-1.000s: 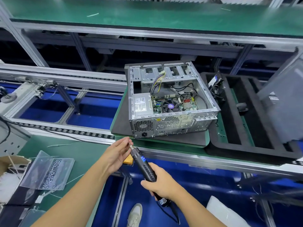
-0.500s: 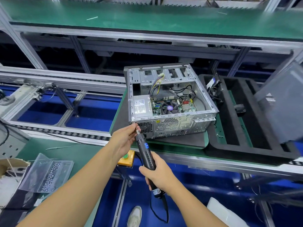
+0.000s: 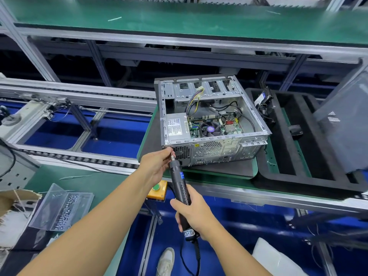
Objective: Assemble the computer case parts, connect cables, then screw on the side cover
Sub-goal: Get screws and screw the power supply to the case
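Observation:
An open metal computer case (image 3: 211, 122) lies on its side on a dark mat on the conveyor, showing its motherboard, fan, power supply and cables. My right hand (image 3: 196, 214) grips the black electric screwdriver (image 3: 180, 188), which points up at the case's near left rear corner. My left hand (image 3: 158, 164) pinches the screwdriver's bit tip right at that corner; whether a screw sits there is hidden by my fingers. A grey side cover (image 3: 344, 124) leans upright at the far right.
A black foam tray (image 3: 302, 176) with long slots lies right of the case, a small part and cables in it. A clear box of screws (image 3: 63, 210) sits on the green bench at lower left. A yellow box with a green button (image 3: 157, 189) hangs under the conveyor edge.
Both hands have moved the screwdriver up and forward from below the conveyor edge to the case's near left rear corner. The case stays put.

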